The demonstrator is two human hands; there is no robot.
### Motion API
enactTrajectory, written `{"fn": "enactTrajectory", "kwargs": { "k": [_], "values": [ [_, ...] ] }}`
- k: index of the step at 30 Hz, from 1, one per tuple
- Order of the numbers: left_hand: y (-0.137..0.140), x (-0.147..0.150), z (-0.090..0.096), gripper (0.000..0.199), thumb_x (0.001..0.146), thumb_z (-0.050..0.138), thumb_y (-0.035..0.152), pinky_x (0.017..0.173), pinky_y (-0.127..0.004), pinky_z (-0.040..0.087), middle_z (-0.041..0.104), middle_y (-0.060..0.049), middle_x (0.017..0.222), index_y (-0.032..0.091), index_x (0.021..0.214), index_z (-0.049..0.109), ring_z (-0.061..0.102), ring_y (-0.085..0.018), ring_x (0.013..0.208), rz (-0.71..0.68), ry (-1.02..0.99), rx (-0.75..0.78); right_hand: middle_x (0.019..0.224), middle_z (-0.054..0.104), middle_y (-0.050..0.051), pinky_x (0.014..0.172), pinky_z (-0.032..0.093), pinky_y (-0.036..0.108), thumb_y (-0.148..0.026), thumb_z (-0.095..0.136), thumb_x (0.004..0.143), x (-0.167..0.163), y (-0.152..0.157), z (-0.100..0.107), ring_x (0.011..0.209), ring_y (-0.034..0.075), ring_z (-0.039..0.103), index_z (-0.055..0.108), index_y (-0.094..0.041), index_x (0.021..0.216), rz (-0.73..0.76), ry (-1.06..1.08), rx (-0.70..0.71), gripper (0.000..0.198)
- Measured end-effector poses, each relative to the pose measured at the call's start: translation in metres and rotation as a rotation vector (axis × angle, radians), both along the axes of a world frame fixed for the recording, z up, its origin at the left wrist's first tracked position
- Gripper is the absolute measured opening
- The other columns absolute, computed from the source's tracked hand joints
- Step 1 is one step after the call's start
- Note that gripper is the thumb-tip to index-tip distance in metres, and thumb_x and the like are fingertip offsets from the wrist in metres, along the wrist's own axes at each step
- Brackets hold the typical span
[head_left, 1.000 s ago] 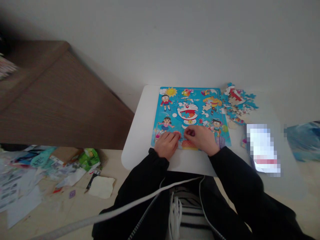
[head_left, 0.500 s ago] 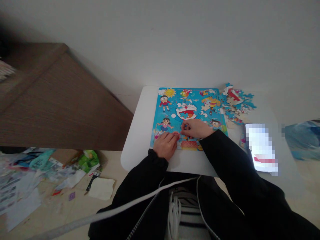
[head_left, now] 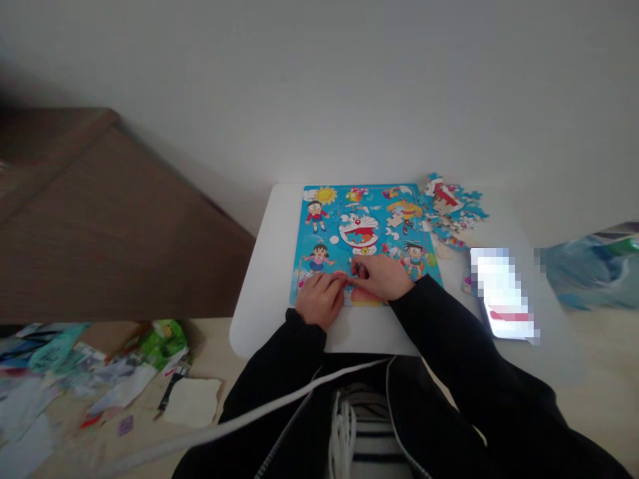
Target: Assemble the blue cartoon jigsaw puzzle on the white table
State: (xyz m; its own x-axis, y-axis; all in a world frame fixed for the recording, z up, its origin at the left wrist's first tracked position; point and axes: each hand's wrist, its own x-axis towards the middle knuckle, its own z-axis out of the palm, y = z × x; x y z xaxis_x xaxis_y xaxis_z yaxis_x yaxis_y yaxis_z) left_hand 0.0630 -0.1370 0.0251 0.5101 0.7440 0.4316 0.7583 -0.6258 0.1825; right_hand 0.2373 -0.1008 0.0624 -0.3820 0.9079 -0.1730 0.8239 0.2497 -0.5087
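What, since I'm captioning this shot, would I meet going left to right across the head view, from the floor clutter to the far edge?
Green packet → left hand → right hand → loose puzzle pieces → phone → blue plastic.

Puzzle board — smooth printed card, matt tabletop, wood-grained cabinet
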Motion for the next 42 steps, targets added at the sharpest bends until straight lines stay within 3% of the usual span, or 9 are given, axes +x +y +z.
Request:
{"fn": "enactTrajectory", "kwargs": {
  "k": [3,6,13,18,23,28,33,38,42],
  "values": [
    [0.000,-0.001,0.000,0.020,0.082,0.048,0.018,0.072,-0.034,0.046,0.063,-0.006,0.087,0.015,0.098,0.060,0.054,-0.019,0.078,-0.006,-0.029,0.012,0.065,0.061,-0.005,0.052,0.031,0.019,-0.032,0.057,0.075,0.009,-0.001,0.006,0.057,0.007,0.052,0.057,-0.022,0.081,-0.015,0.130,-0.007,0.012],
    [0.001,-0.002,0.001,0.020,0.082,0.048,0.018,0.072,-0.033,0.046,0.063,-0.006,0.089,0.015,0.098,0.060,0.056,-0.018,0.078,-0.027,-0.046,0.015,0.069,0.063,-0.004,0.053,0.034,0.019,-0.035,0.052,0.078,0.033,0.006,0.016,0.056,0.008,0.053,0.059,-0.023,0.086,-0.133,0.182,0.057,0.016],
    [0.002,-0.003,0.003,0.020,0.082,0.048,0.019,0.072,-0.033,0.046,0.063,-0.006,0.091,0.017,0.098,0.060,0.056,-0.018,0.078,-0.013,-0.045,0.013,0.086,0.066,0.004,0.065,0.042,0.028,-0.030,0.045,0.080,0.107,0.055,0.022,0.079,0.019,0.059,0.062,-0.023,0.097,-0.423,-0.200,0.250,0.025],
    [0.002,-0.003,0.003,0.020,0.082,0.048,0.019,0.073,-0.032,0.046,0.063,-0.005,0.092,0.018,0.099,0.060,0.056,-0.018,0.079,-0.017,-0.055,0.014,0.103,0.063,0.008,0.078,0.043,0.035,-0.032,0.041,0.084,0.104,0.092,0.012,0.098,0.023,0.055,0.054,-0.027,0.116,-0.371,-0.363,0.251,0.035],
    [0.002,-0.004,0.001,0.021,0.082,0.047,0.018,0.074,-0.032,0.046,0.063,-0.006,0.094,0.017,0.100,0.059,0.057,-0.018,0.080,-0.024,-0.054,0.000,0.106,0.062,0.007,0.076,0.045,0.038,-0.037,0.051,0.078,0.089,0.103,0.006,0.100,0.027,0.054,0.050,-0.032,0.121,-0.356,-0.394,0.208,0.043],
    [0.002,-0.005,0.001,0.020,0.082,0.048,0.019,0.072,-0.033,0.046,0.063,-0.006,0.093,0.017,0.099,0.060,0.057,-0.018,0.080,-0.025,-0.065,-0.004,0.102,0.064,0.004,0.078,0.045,0.035,-0.028,0.059,0.071,0.094,0.104,0.000,0.096,0.023,0.057,0.057,-0.027,0.112,-0.366,-0.254,0.234,0.040],
    [0.002,-0.005,0.002,0.021,0.082,0.048,0.019,0.072,-0.033,0.047,0.063,-0.006,0.094,0.017,0.099,0.060,0.057,-0.019,0.080,-0.023,-0.063,-0.009,0.077,0.066,0.005,0.066,0.047,0.027,-0.021,0.059,0.070,0.103,0.100,0.008,0.073,0.016,0.060,0.067,-0.016,0.088,-0.500,0.079,0.220,0.021],
    [0.003,-0.004,0.003,0.020,0.082,0.048,0.019,0.074,-0.032,0.048,0.063,-0.005,0.094,0.018,0.098,0.060,0.057,-0.018,0.081,-0.023,-0.079,-0.005,0.068,0.064,0.004,0.046,0.043,0.019,-0.031,0.060,0.070,0.101,0.060,0.033,0.060,0.012,0.060,0.063,-0.014,0.089,-0.589,0.586,0.045,0.026],
    [0.002,-0.004,0.002,0.020,0.082,0.047,0.019,0.075,-0.032,0.049,0.064,-0.005,0.094,0.018,0.097,0.061,0.058,-0.018,0.082,-0.028,-0.089,0.009,0.068,0.064,0.002,0.044,0.042,0.017,-0.038,0.065,0.065,0.090,0.018,0.042,0.064,0.013,0.062,0.060,-0.017,0.085,-0.630,0.786,-0.046,0.030]
  ]
}}
